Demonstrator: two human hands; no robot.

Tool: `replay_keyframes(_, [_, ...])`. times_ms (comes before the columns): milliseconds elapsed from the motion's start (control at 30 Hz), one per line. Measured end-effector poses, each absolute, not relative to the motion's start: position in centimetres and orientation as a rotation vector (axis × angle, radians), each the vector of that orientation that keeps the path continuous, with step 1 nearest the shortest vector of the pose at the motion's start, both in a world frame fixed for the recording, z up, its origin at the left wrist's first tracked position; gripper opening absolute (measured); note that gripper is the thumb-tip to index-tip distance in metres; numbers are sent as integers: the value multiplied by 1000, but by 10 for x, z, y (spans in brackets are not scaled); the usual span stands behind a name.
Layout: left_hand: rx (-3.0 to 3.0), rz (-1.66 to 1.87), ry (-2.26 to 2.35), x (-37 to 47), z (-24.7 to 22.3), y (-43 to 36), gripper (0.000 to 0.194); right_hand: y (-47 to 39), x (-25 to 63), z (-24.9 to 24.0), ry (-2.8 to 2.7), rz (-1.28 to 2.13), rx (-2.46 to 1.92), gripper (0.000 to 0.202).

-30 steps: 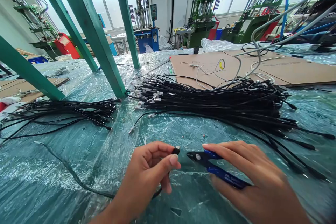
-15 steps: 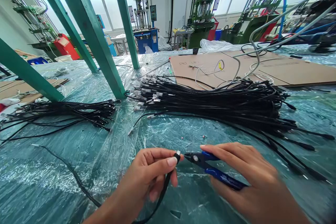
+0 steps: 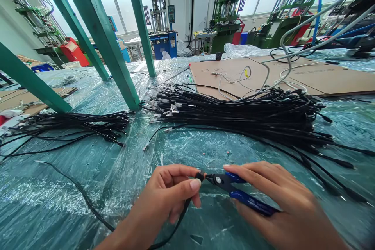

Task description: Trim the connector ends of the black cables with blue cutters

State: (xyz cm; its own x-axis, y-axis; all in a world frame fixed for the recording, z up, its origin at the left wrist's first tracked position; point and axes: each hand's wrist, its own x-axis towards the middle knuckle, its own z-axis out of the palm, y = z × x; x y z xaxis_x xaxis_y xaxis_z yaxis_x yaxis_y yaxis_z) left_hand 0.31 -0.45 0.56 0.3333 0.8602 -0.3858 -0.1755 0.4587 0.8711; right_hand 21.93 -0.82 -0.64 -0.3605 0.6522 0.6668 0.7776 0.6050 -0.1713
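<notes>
Between thumb and fingers, my left hand [image 3: 168, 193] pinches a black cable [image 3: 184, 211] just behind its small connector end. The cable hangs down past the palm toward the near edge of the view. My right hand [image 3: 281, 199] grips blue-handled flush cutters [image 3: 243, 193], with the handles spread apart. Their dark tips point left and come up against the connector end by my left fingertips. Whether the jaws touch the plug is too small to tell. Beyond both hands lies a large pile of black cables [image 3: 234, 113] with metal plugs at its left end.
A smaller bundle of black cables [image 3: 76, 125] lies at left, beside green metal posts [image 3: 129, 86]. Behind the big pile are flat cardboard [image 3: 316, 76] and loose grey cables [image 3: 265, 72]. Plastic film covers the table [image 3: 123, 187]. Machines stand at the back.
The connector end in my left hand has turned, and its metal tip looks darker now. The cutter tips have dipped slightly and stay close to it.
</notes>
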Motion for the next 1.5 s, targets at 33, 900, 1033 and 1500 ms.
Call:
replay_keyframes(33, [835, 789, 1007, 3, 6, -5, 13, -8, 219, -6, -2117, -228, -1122, 24])
replay_keyframes(900, [883, 776, 1071, 6, 9, -4, 16, -10, 221, -10, -2157, -219, -1100, 25])
replay_keyframes(1033, [884, 773, 1080, 7, 11, -4, 15, -9, 220, -9, -2150, -217, -1094, 25])
replay_keyframes(1500, [932, 750, 1090, 6, 10, -3, 21, -8, 221, -9, -2116, -174, -1076, 25])
